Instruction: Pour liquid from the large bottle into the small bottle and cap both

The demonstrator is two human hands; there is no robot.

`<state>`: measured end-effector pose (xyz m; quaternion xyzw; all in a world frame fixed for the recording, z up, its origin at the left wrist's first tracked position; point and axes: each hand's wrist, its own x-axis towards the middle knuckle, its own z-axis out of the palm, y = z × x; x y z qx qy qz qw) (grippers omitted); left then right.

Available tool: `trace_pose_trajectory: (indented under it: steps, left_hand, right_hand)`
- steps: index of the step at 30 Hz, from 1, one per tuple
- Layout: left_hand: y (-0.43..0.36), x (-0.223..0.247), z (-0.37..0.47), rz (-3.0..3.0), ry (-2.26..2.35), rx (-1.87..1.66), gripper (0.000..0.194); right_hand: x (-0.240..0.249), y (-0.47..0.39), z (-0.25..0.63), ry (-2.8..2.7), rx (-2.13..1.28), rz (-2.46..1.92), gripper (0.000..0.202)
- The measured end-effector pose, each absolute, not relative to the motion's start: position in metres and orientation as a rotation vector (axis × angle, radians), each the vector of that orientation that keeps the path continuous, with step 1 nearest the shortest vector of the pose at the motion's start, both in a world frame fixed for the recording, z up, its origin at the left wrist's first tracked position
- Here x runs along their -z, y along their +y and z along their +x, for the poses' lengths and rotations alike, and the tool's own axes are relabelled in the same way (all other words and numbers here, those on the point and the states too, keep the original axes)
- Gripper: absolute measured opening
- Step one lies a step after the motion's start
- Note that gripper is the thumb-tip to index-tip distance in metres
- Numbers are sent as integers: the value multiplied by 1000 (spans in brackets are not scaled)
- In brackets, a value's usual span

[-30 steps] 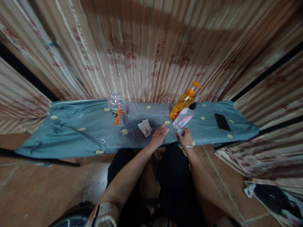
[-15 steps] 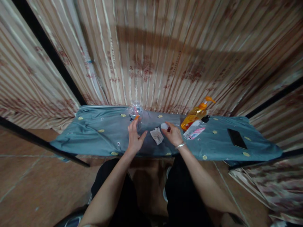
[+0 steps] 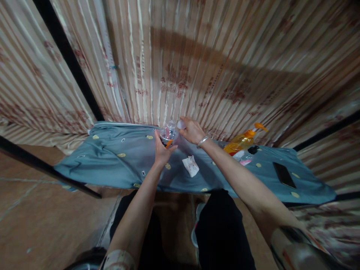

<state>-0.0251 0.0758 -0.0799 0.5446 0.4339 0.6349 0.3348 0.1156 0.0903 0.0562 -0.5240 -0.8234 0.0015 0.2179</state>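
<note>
My left hand (image 3: 162, 150) is wrapped round a clear plastic bottle (image 3: 169, 132) that stands on the cloth-covered surface. An orange mark shows low on the bottle beside the thumb. Between the fingers of my right hand (image 3: 192, 130) is a small, round, whitish cap (image 3: 181, 124), held just to the right of the bottle's top. Whether the cap touches the bottle I cannot tell. Nearer to me, a crumpled white tissue (image 3: 191, 166) lies on the cloth.
A pump bottle of amber liquid (image 3: 239, 142) leans to the right, partly behind my right forearm. Beside it is a clear bottle with a black top (image 3: 253, 150). A dark phone (image 3: 284, 174) lies farther right. Teal patterned cloth (image 3: 107, 168) covers the surface; striped curtains (image 3: 180, 56) hang behind.
My left hand has closed round the clear bottle. My right hand has carried the cap from beside the tissue up and left to the bottle's top. The view has shifted slightly.
</note>
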Motion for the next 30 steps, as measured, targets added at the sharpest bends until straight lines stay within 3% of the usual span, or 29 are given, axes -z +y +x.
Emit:
trace_pose_trajectory:
  steps: [12,30]
  left_hand:
    - [63,71,-12,1620,1356,-1697,85]
    - [56,84,-9,1883,1231,-1700,83]
  right_hand:
    - [-92,68,137,-2651,118,-1143,52]
    - [-105,50,145,-2929,141,-1023,41]
